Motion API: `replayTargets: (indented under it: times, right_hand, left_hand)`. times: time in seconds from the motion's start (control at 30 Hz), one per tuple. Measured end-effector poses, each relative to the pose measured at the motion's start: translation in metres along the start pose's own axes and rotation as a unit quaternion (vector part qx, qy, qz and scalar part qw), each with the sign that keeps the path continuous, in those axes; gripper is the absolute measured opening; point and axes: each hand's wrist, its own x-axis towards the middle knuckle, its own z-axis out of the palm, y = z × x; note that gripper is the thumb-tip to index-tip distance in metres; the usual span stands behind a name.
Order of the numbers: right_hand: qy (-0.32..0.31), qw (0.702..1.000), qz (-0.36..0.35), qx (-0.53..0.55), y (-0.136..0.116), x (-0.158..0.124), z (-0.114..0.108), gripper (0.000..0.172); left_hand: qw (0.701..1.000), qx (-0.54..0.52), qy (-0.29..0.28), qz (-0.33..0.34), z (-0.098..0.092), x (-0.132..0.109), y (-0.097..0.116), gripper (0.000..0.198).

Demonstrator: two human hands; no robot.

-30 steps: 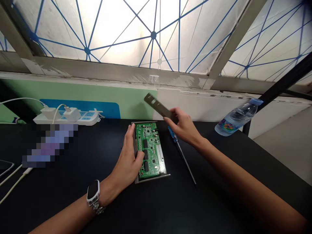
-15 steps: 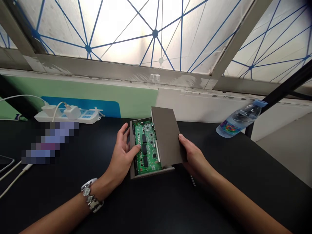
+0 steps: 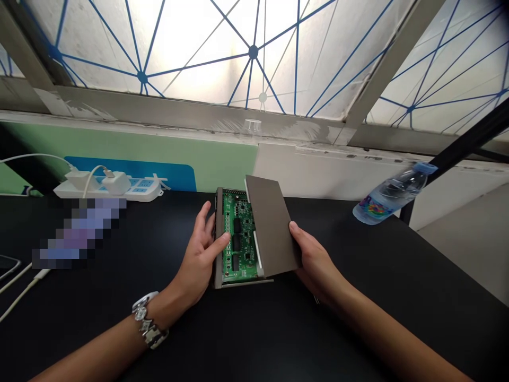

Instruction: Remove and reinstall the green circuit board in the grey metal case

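Observation:
A shallow grey-brown case (image 3: 218, 239) with a green circuit board (image 3: 238, 244) inside is tilted above the black table. My left hand (image 3: 201, 254) grips its left side, thumb over the board's edge and the other fingers behind. A flat grey-brown cover (image 3: 272, 225) lies slanted over the right part of the board. My right hand (image 3: 316, 257) holds the cover by its right edge, thumb on top; its other fingers are mostly hidden underneath. A thin metallic piece shows just below my right hand.
A water bottle (image 3: 382, 197) leans at the right against a black bar. At the left are a white power strip (image 3: 149, 189) with plugs and cables, a blurred-out object and part of a phone (image 3: 8, 263). A clear cup (image 3: 253, 126) stands on the window ledge.
The case has turned, showing more of its left side. The cover has tilted and its lower edge now stands off the case's lower rim. Both hands keep their hold.

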Motion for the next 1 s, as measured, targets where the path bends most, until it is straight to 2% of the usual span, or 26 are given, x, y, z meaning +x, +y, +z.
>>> replayTargets:
  times: [0.1, 0.27, 0.43, 0.63, 0.77, 1.0]
  right_hand:
    - [-0.009, 1.0, -0.003, -0.01, 0.009, -0.002, 0.004, 0.048]
    - [0.007, 0.997, -0.049, -0.064, 0.031, -0.005, 0.006, 0.054]
    - [0.034, 0.996, -0.027, -0.072, 0.039, -0.008, 0.003, 0.06]
    - [0.054, 0.995, -0.008, -0.082, 0.038, -0.009, 0.006, 0.061]
    - [0.05, 0.995, -0.015, -0.087, 0.037, -0.008, 0.007, 0.057]
    - [0.047, 0.988, -0.029, -0.143, 0.039, -0.012, 0.007, 0.069]
  left_hand:
    - [0.999, -0.031, 0.008, 0.006, 0.003, -0.001, 0.006, 0.074]
    - [0.999, -0.05, 0.004, -0.007, 0.009, -0.007, 0.014, 0.067]
    - [0.997, -0.074, 0.018, -0.001, 0.013, -0.011, 0.013, 0.063]
    - [0.999, -0.034, 0.014, 0.02, 0.013, -0.012, 0.013, 0.06]
    - [0.994, -0.104, 0.02, 0.005, 0.016, -0.014, 0.014, 0.061]
    - [0.975, -0.213, 0.055, -0.014, 0.021, -0.016, 0.017, 0.064]
